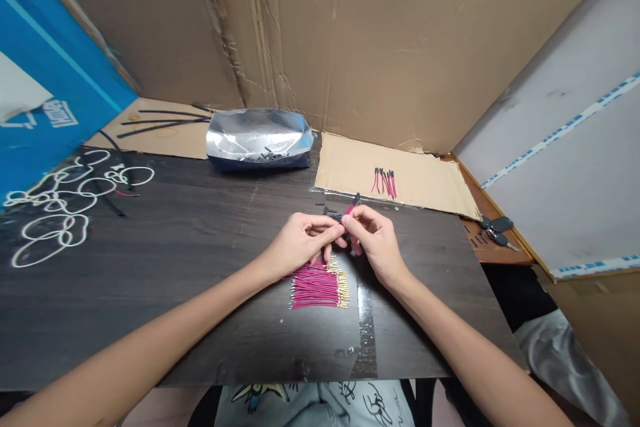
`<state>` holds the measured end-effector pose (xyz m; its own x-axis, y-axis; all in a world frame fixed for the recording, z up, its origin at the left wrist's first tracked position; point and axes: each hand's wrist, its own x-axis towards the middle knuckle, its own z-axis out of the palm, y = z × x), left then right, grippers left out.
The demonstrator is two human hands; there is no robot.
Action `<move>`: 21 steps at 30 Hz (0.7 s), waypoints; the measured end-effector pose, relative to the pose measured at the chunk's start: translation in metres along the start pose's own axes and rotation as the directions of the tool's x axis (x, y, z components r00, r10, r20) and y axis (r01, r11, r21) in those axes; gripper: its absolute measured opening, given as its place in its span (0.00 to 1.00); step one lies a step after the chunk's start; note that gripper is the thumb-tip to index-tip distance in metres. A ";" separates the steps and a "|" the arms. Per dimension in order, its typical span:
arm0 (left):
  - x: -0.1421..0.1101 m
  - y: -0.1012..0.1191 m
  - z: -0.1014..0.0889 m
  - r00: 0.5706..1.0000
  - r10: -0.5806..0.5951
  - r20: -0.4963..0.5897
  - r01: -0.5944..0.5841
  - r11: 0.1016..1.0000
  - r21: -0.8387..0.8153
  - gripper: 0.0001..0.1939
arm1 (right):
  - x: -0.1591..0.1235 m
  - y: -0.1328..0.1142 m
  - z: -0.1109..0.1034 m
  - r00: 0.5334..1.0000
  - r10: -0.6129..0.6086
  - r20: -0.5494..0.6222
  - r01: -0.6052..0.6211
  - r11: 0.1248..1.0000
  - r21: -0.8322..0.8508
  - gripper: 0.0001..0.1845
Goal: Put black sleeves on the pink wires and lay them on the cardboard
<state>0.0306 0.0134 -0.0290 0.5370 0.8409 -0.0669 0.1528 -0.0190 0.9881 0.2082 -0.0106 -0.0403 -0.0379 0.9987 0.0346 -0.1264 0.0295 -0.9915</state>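
Makeshift workshop corner: cardboard wall (390, 47), dark table (210, 233), magenta wires (315, 288).

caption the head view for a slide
Left hand and right hand meet at a black-tipped magenta wire above a dark wood-grain table, near a flat pile of gold-tipped magenta wires.

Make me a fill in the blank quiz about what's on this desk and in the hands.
1. The left hand and right hand hold a pink wire whose upper tip is ____.
2. The open bag has a shiny inside coloured ____.
3. In the picture, the bunch of black-tipped wires lies to the bag's ____.
4. The tangled loops at far left are coloured ____.

Missing words: black; silver; right; white.
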 end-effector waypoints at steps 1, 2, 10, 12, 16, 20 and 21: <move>-0.001 0.000 0.000 0.998 0.039 -0.041 -0.037 0.998 0.052 0.17 | 0.004 -0.003 -0.005 0.999 -0.006 -0.033 0.005 1.000 -0.027 0.19; -0.001 0.001 0.000 0.992 0.085 -0.088 -0.075 0.991 0.114 0.16 | 0.010 -0.007 -0.013 0.997 -0.014 -0.078 0.009 0.998 -0.067 0.20; -0.002 -0.007 -0.008 0.896 0.435 -0.086 -0.303 0.741 0.599 0.12 | 0.082 -0.027 -0.114 0.947 0.063 -0.315 -0.251 0.758 -0.603 0.14; -0.001 -0.009 -0.010 0.887 0.462 -0.020 -0.339 0.680 0.650 0.12 | 0.098 -0.028 -0.123 0.944 0.119 -0.307 -0.300 0.694 -0.654 0.15; 0.001 -0.010 -0.017 0.889 0.455 0.049 -0.336 0.576 0.745 0.11 | 0.121 -0.029 -0.127 0.934 0.187 -0.303 -0.354 0.588 -0.728 0.15; 0.004 -0.010 -0.026 0.912 0.410 0.018 -0.255 0.532 0.808 0.09 | 0.119 -0.032 -0.127 0.944 0.138 -0.301 -0.326 0.551 -0.769 0.19; 0.005 -0.010 -0.028 0.918 0.397 0.008 -0.234 0.526 0.818 0.09 | 0.112 -0.032 -0.126 0.950 0.097 -0.296 -0.299 0.553 -0.778 0.19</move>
<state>0.0085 0.0328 -0.0355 0.5603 0.7599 0.3296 0.6328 -0.6494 0.4217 0.3330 0.1057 -0.0206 0.2454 0.9642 -0.1003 0.7126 -0.2496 -0.6557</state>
